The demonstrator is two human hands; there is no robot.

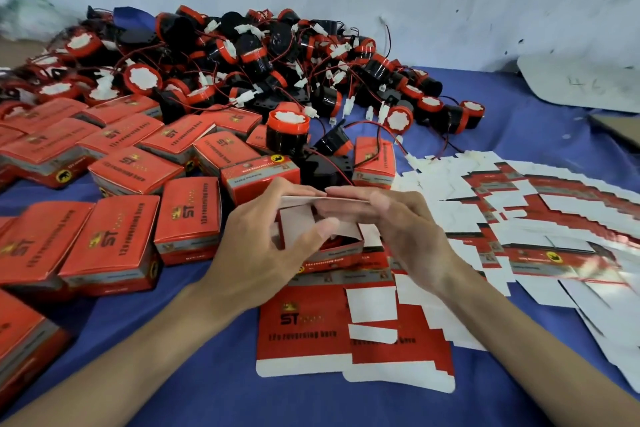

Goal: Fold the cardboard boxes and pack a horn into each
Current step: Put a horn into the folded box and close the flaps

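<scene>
Tabletop under blue cloth (519, 135) carried a heap of round black-and-red horns (242, 55) at the back. Closed red cardboard boxes (121, 246) lay on the left, and flat red-and-white box blanks (554, 218) fanned out on the right. At centre a half-formed red box (332, 251) sat over the blanks; whether it held a horn was unclear. The left grip (266, 239) and right grip (401, 225), both released with straight fingers, pressed its lid flap. The step probably called for squared walls, a clean crease and a fully tucked tab.
</scene>
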